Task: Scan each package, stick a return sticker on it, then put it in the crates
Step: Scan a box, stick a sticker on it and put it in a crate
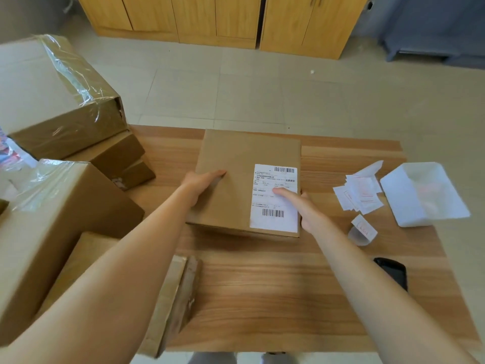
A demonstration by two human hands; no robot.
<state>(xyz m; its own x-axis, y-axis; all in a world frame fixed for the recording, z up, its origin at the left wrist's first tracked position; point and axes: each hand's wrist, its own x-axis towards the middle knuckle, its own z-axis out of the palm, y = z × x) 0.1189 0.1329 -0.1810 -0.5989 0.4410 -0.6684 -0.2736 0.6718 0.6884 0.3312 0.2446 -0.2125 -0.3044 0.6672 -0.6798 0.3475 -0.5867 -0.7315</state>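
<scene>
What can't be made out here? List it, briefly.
- Small print on the white shipping label of the flat brown cardboard package: too small in the head view, and partly covered by the right hand.
- Black handheld device: partly hidden behind the right forearm.
- Red print on the loose white stickers: blurred.
- Left hand grip: its fingers under the package's edge are hidden.
- Crates: none in view.

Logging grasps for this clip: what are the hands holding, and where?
The flat cardboard package: left hand grips its left edge, right hand its right edge, over the shipping label.
</scene>
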